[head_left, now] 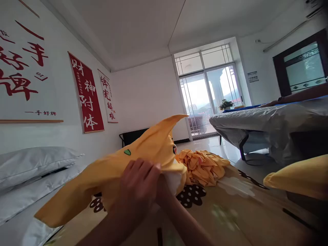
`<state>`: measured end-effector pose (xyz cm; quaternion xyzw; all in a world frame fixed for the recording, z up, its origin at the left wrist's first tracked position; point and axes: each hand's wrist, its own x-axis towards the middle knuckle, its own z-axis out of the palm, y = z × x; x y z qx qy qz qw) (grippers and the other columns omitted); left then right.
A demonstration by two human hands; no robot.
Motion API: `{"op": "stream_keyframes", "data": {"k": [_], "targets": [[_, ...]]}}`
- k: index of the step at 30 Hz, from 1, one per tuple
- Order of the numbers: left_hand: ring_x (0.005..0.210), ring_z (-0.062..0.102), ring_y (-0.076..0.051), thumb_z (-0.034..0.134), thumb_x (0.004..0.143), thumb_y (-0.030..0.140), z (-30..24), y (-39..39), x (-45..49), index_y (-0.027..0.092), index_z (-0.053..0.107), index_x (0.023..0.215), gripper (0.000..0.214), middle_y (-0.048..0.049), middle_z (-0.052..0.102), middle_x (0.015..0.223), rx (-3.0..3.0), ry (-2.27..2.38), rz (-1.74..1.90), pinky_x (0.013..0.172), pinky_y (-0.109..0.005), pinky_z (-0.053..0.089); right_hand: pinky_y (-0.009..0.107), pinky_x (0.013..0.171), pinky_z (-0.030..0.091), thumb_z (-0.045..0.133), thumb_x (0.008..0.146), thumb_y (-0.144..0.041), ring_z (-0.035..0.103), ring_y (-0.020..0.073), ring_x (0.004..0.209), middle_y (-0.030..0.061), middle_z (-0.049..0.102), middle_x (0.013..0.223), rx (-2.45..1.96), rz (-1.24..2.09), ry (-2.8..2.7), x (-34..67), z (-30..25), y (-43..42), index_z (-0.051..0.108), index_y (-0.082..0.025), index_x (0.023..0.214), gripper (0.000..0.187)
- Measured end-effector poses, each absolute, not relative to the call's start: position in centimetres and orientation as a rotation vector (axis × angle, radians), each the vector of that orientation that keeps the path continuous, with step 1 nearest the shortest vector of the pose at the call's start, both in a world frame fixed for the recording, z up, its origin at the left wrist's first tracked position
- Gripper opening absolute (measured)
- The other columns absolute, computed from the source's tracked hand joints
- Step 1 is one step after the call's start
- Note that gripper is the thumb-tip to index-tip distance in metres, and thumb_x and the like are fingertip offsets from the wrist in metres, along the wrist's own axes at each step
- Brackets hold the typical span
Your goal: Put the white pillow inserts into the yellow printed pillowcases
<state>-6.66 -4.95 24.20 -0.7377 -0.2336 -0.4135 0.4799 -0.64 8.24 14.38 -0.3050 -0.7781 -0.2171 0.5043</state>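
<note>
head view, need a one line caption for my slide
Hands at work on a yellow cover, white material showing at its opening, next to a crumpled heap of yellow fabric.

L hand [139, 179] grips yellow case [150, 141], fingers curled over fabric; R hand [162, 192] partly hidden at its open end, w/ white fabric [173, 181] showing inside, next to R wrist. Crumpled yellow cloth [202, 167] just R of hands, on patterned cover [230, 208] below them. Yellow cushion [299, 176] further R; grey pillows [36, 164] well L. Red scroll [87, 94] on wall, upper L of hands.
</note>
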Motion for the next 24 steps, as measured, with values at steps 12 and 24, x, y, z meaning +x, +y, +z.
{"op": "stream_keyframes", "data": {"k": [12, 24], "targets": [[0.064, 0.055, -0.018, 0.038, 0.092, 0.01, 30.2, 1.7, -11.8, 0.016, 0.055, 0.092, 0.018, -0.0053, 0.057, 0.079, -1.638, -0.855, -0.234, 0.049, -0.027, 0.031, 0.034, 0.092, 0.034, 0.041, 0.09, -0.016, 0.053, 0.0182, 0.105, 0.0071, 0.064, 0.115, -0.441, -1.066, -1.868, 3.0, 7.5, 4.3, 0.058, -0.02, 0.117, 0.032], [0.066, 0.056, -0.01, 0.042, 0.093, 0.019, 36.7, -8.7, -4.4, 0.013, 0.06, 0.094, 0.018, -0.003, 0.057, 0.086, -1.577, -0.818, -0.57, 0.054, -0.02, 0.037, 0.046, 0.1, 0.021, 0.05, 0.082, -0.019, 0.045, 0.0283, 0.113, 0.0097, 0.059, 0.109, -1.034, -0.681, -1.556, 3.4, 18.5, -0.4, 0.062, -0.022, 0.092, 0.015]]}}
